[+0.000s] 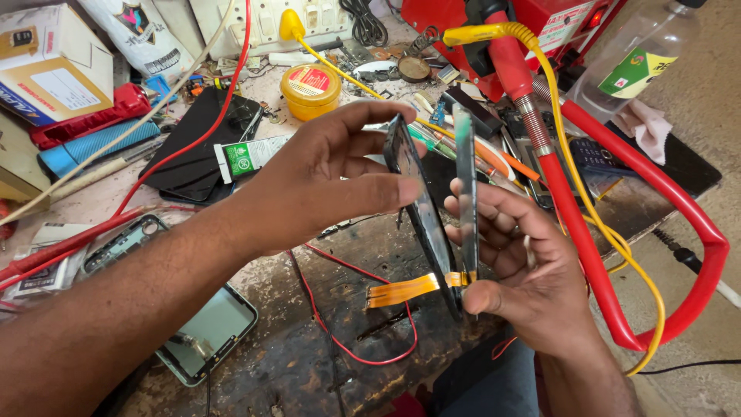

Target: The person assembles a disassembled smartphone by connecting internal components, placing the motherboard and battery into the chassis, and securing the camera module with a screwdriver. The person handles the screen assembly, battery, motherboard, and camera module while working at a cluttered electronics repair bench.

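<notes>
My left hand (324, 181) grips a dark phone screen panel (421, 208) by its upper edge, thumb on the near face and fingers over the top. My right hand (521, 270) holds a thin phone frame or back body (465, 185) upright, edge-on to the camera, thumb at its lower end. The two parts stand a finger's width apart, side by side. An orange flat ribbon cable (405, 290) hangs from their lower ends and links them.
A worn dark bench (309, 355) lies below. A loose red wire (355, 309), a bare phone frame (204, 336), a yellow round tin (310, 90), a green-white tube (251, 156), a black tablet (197, 154), thick red hoses (587, 247), a yellow cable (617, 255) and a clear bottle (637, 62) crowd around.
</notes>
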